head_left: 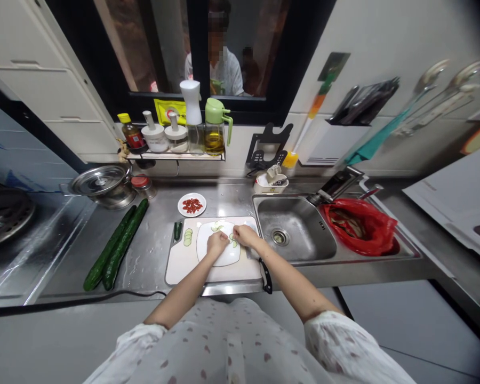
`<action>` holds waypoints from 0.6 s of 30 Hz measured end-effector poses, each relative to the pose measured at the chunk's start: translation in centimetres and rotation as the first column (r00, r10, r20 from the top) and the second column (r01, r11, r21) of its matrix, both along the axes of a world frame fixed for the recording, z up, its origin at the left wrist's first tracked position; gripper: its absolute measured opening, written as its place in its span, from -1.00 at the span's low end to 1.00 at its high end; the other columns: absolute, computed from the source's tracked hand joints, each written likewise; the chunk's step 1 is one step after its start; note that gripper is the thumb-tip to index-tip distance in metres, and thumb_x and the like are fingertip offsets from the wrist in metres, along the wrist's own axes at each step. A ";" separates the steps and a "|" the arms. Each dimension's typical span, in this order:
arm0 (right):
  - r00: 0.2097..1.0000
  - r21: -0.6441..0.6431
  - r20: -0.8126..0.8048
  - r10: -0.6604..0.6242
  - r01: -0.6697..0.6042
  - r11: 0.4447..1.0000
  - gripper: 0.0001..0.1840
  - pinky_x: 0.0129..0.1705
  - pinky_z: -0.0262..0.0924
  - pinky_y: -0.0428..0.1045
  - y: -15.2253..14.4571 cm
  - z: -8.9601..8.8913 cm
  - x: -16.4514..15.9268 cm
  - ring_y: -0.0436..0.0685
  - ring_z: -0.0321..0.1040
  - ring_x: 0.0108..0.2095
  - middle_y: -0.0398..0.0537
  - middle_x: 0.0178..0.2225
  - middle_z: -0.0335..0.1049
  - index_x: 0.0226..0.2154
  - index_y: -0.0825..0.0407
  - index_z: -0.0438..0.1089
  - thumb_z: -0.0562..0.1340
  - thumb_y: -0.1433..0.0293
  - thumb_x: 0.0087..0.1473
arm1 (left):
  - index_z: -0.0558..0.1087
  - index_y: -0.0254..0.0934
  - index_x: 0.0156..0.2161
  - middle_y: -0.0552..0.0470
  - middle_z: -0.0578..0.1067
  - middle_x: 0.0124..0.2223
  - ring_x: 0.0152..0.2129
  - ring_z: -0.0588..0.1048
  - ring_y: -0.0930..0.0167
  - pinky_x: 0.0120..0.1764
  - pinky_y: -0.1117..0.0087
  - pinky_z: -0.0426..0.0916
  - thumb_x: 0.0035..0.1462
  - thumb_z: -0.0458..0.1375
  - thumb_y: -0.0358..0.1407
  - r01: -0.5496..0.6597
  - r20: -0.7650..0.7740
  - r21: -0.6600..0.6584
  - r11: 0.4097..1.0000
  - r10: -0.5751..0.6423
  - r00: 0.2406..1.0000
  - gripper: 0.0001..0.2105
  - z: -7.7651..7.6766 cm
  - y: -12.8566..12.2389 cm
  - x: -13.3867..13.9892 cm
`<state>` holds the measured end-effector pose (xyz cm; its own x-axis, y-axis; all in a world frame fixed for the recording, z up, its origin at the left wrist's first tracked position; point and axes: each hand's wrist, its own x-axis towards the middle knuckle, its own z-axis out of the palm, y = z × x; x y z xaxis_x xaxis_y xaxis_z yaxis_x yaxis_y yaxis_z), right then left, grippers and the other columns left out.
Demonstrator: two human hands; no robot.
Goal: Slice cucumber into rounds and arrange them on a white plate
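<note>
A white square plate [205, 255] lies on a pale cutting board [184, 269], with thin cucumber slices [218, 226] along its far edge and right side. My left hand [216, 244] is over the plate, fingers curled together; what they pinch is too small to make out. At the plate's right edge, my right hand [246, 235] has its fingertips closed at a cucumber slice [232, 241]. A row of overlapping slices [188, 237] and a dark green cucumber end [178, 230] lie on the board's left side. A black-handled knife [266, 276] lies at its right edge.
Two whole cucumbers [122, 246] lie left of the board. Behind it stands a small plate of chopped red pieces [192, 205]. A lidded steel pot [104, 185] is at back left. The sink [300, 229] is on the right, beside a red plastic bag [360, 232].
</note>
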<state>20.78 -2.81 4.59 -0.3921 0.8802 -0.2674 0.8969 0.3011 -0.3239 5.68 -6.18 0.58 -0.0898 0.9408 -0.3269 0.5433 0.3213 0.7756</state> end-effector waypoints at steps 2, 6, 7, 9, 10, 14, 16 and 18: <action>1.000 -0.006 0.021 0.003 -0.002 1.000 -0.89 -0.42 -0.07 -0.13 0.0 -0.2 0.0 0.03 0.30 -0.40 -0.01 -0.41 0.43 -0.38 0.07 0.40 0.16 0.41 0.03 | 0.48 -0.25 -0.40 0.05 0.54 -0.39 -0.44 0.45 0.44 -0.37 0.49 0.22 -0.12 0.24 -0.37 0.025 -0.051 -0.009 1.000 -0.026 0.998 -0.91 0.1 0.1 0.1; 0.998 -0.011 0.067 0.016 -0.016 1.000 -0.84 -0.37 -0.02 -0.12 0.1 -0.7 -0.1 0.07 0.34 -0.31 0.03 -0.34 0.45 -0.33 0.07 0.40 0.13 0.40 0.06 | 0.49 -0.24 -0.37 0.06 0.55 -0.37 -0.41 0.47 0.46 -0.35 0.52 0.24 -0.08 0.22 -0.39 0.058 -0.137 -0.021 0.998 -0.060 0.989 -0.91 0.0 0.3 0.3; 0.997 -0.012 0.078 0.019 -0.018 1.000 -0.83 -0.35 -0.01 -0.12 0.2 -0.8 -0.1 0.08 0.35 -0.29 0.04 -0.32 0.45 -0.32 0.07 0.40 0.12 0.39 0.07 | 0.49 -0.24 -0.37 0.06 0.55 -0.36 -0.41 0.47 0.46 -0.35 0.52 0.24 -0.08 0.22 -0.39 0.064 -0.148 -0.019 0.998 -0.066 0.987 -0.91 -0.1 0.3 0.3; 0.995 -0.016 0.100 0.023 -0.022 1.000 -0.82 -0.32 0.00 -0.11 0.2 -1.0 -0.1 0.10 0.35 -0.26 0.07 -0.29 0.46 -0.29 0.06 0.40 0.10 0.39 0.09 | 0.49 -0.24 -0.37 0.06 0.55 -0.36 -0.40 0.48 0.46 -0.34 0.51 0.25 -0.07 0.22 -0.39 0.073 -0.163 -0.012 0.997 -0.074 0.984 -0.91 -0.1 0.4 0.4; 0.994 -0.018 0.110 0.025 -0.023 1.000 -0.81 -0.31 0.01 -0.11 0.2 -1.0 -0.1 0.10 0.36 -0.24 0.07 -0.27 0.46 -0.28 0.06 0.40 0.10 0.39 0.10 | 0.49 -0.24 -0.37 0.06 0.55 -0.36 -0.40 0.48 0.46 -0.33 0.51 0.25 -0.06 0.21 -0.39 0.080 -0.168 -0.008 0.997 -0.080 0.983 -0.91 -0.1 0.4 0.4; 0.991 -0.023 0.133 0.026 -0.024 0.999 -0.80 -0.30 0.02 -0.10 0.2 -1.2 -0.1 0.12 0.36 -0.22 0.07 -0.25 0.46 -0.26 0.05 0.39 0.09 0.37 0.11 | 0.49 -0.23 -0.36 0.06 0.55 -0.36 -0.38 0.48 0.44 -0.32 0.50 0.24 -0.04 0.19 -0.39 0.111 -0.192 0.004 0.994 -0.108 0.975 -0.91 0.1 0.3 0.6; 0.990 -0.025 0.141 0.023 -0.020 1.000 -0.80 -0.29 0.03 -0.10 0.1 -1.2 -0.1 0.12 0.36 -0.20 0.06 -0.24 0.46 -0.24 0.04 0.39 0.09 0.36 0.11 | 0.49 -0.23 -0.34 0.05 0.55 -0.36 -0.37 0.48 0.42 -0.32 0.49 0.24 -0.03 0.18 -0.38 0.125 -0.210 0.007 0.992 -0.120 0.970 -0.90 0.2 0.3 0.7; 0.989 -0.026 0.148 0.015 -0.012 1.000 -0.79 -0.28 0.03 -0.10 0.1 -1.1 -0.1 0.12 0.36 -0.19 0.06 -0.22 0.46 -0.22 0.04 0.38 0.10 0.36 0.12 | 0.49 -0.22 -0.31 0.05 0.55 -0.35 -0.36 0.48 0.41 -0.30 0.47 0.24 -0.03 0.17 -0.38 0.135 -0.229 0.009 0.991 -0.130 0.965 -0.87 0.3 0.1 0.7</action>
<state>20.68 -2.75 3.44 -0.3584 0.8673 -0.3455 0.9314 0.3069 -0.1957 6.39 -6.03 0.89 -0.0330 0.9568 -0.2890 0.7429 0.2169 0.6333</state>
